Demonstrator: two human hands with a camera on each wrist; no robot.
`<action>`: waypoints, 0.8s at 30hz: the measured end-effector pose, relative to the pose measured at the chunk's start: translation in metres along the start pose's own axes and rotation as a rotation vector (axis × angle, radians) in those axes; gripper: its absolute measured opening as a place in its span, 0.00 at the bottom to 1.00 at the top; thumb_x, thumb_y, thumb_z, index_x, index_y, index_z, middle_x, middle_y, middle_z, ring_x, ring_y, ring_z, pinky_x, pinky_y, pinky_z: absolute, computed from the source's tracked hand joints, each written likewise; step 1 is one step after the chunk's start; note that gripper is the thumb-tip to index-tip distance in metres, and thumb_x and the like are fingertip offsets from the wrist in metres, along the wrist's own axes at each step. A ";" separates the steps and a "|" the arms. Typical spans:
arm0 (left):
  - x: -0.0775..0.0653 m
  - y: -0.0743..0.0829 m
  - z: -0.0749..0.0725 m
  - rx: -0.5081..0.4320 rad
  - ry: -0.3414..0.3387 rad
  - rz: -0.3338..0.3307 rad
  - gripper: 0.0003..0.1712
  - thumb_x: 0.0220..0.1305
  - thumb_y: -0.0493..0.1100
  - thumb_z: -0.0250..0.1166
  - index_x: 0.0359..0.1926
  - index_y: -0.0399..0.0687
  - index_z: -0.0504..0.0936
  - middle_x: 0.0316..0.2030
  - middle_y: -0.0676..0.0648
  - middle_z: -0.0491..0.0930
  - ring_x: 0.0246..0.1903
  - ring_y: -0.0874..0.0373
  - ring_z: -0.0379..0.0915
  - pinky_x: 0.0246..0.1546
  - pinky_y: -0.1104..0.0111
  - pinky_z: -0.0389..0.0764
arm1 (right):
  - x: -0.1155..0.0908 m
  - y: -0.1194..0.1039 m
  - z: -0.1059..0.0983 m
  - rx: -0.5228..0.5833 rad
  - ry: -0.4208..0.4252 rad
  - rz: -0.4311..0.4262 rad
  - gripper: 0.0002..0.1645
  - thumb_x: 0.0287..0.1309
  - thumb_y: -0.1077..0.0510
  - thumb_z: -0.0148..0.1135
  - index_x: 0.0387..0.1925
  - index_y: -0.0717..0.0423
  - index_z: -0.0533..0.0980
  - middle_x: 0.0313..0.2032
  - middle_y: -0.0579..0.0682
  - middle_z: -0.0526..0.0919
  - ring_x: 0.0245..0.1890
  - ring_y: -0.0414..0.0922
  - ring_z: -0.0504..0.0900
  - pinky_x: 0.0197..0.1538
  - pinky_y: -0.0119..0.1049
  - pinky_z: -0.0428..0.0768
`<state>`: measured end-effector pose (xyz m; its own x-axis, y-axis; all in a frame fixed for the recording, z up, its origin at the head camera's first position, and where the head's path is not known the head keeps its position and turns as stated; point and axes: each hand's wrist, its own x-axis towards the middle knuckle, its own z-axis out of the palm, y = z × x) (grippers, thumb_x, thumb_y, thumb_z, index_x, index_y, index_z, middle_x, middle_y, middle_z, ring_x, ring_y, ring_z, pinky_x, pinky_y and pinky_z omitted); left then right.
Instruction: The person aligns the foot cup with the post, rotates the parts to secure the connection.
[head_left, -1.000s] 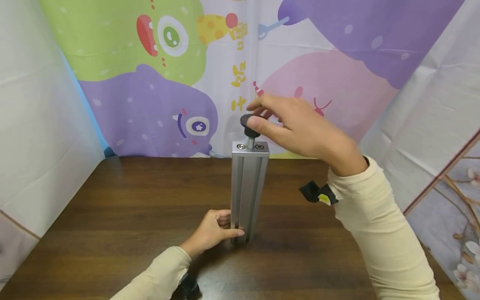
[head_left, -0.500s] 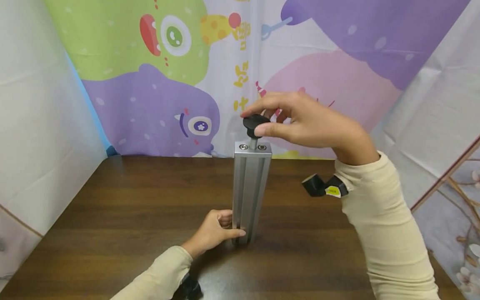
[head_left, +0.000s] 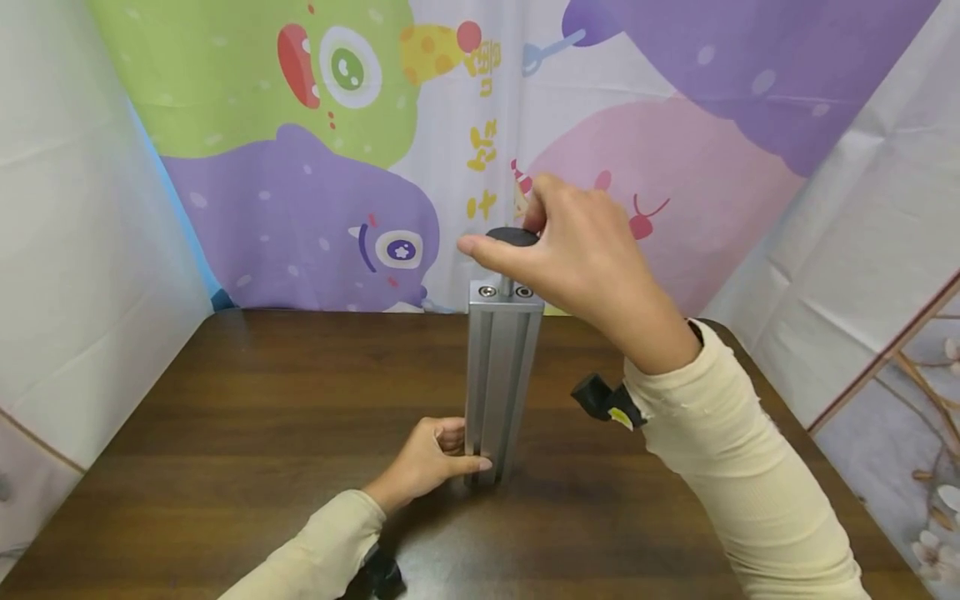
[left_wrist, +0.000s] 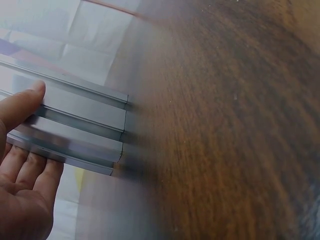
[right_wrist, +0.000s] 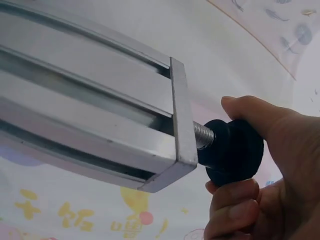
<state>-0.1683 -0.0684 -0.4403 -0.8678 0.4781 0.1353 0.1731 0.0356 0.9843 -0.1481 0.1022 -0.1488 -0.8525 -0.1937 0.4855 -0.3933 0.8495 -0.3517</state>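
Note:
An aluminium extrusion profile point(head_left: 498, 383) stands upright on the table, grooved along its sides. My left hand point(head_left: 422, 462) grips it near the bottom, thumb point(left_wrist: 25, 105) on the front face and fingers behind. A black levelling foot point(right_wrist: 237, 152) sits on a threaded stem point(right_wrist: 204, 135) that enters the end plate point(right_wrist: 184, 120) on top. My right hand point(head_left: 588, 254) pinches the foot's round base, with the thumb across its near side and the fingers on the far side. A length of bare thread shows between foot and plate. Two bolt heads point(head_left: 487, 292) flank the stem.
The dark wooden table point(head_left: 262, 392) reaches back to a cartoon-printed curtain point(head_left: 360, 200). White cloth point(head_left: 60, 208) hangs at the left side, and more cloth hangs at the right. Black wrist cameras point(head_left: 600, 398) are strapped to both sleeves.
My right hand has turned about the foot: its thumb has swung left across the near side, and its wrist has come nearer. My left hand and the profile stay in place.

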 end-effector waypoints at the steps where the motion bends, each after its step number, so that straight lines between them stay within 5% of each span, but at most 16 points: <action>1: 0.000 0.000 0.000 0.000 -0.001 -0.001 0.25 0.51 0.32 0.73 0.51 0.27 0.78 0.40 0.35 0.84 0.40 0.53 0.83 0.44 0.70 0.81 | 0.000 0.001 0.000 0.001 0.003 -0.001 0.34 0.46 0.30 0.67 0.29 0.56 0.69 0.26 0.51 0.72 0.27 0.49 0.69 0.32 0.38 0.66; 9: 0.000 0.001 0.001 -0.010 -0.004 -0.002 0.26 0.51 0.33 0.73 0.52 0.27 0.78 0.40 0.35 0.84 0.41 0.52 0.83 0.46 0.70 0.81 | -0.004 0.005 -0.005 -0.026 -0.055 -0.039 0.34 0.54 0.29 0.59 0.37 0.57 0.73 0.30 0.52 0.79 0.28 0.49 0.76 0.35 0.41 0.73; 13: 0.000 0.001 0.000 -0.018 -0.005 -0.002 0.26 0.51 0.32 0.73 0.52 0.27 0.77 0.41 0.34 0.84 0.42 0.51 0.83 0.46 0.69 0.81 | -0.002 0.015 -0.017 0.038 -0.229 -0.223 0.26 0.69 0.40 0.49 0.53 0.56 0.73 0.45 0.51 0.82 0.43 0.45 0.80 0.48 0.42 0.76; 16: -0.001 0.002 0.000 -0.020 -0.006 -0.004 0.27 0.52 0.32 0.73 0.53 0.27 0.77 0.41 0.34 0.84 0.42 0.51 0.83 0.46 0.69 0.81 | 0.001 0.025 -0.025 0.144 -0.384 -0.445 0.24 0.74 0.54 0.42 0.66 0.58 0.65 0.63 0.51 0.72 0.63 0.45 0.69 0.65 0.43 0.67; 19: -0.001 0.002 0.000 -0.019 -0.004 -0.004 0.27 0.52 0.32 0.73 0.53 0.27 0.77 0.41 0.34 0.84 0.42 0.50 0.83 0.46 0.69 0.81 | 0.003 0.032 -0.028 0.208 -0.449 -0.602 0.25 0.73 0.64 0.39 0.69 0.59 0.61 0.68 0.52 0.65 0.69 0.45 0.59 0.71 0.42 0.57; 24: -0.002 0.002 0.001 -0.019 -0.003 -0.001 0.26 0.52 0.32 0.72 0.52 0.26 0.77 0.41 0.34 0.84 0.42 0.50 0.83 0.46 0.70 0.81 | 0.007 0.035 -0.026 0.223 -0.437 -0.640 0.23 0.71 0.69 0.42 0.64 0.62 0.68 0.64 0.54 0.71 0.67 0.46 0.64 0.70 0.42 0.60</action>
<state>-0.1663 -0.0684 -0.4389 -0.8667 0.4803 0.1342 0.1634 0.0192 0.9864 -0.1590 0.1434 -0.1364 -0.4780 -0.8234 0.3058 -0.8711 0.3997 -0.2853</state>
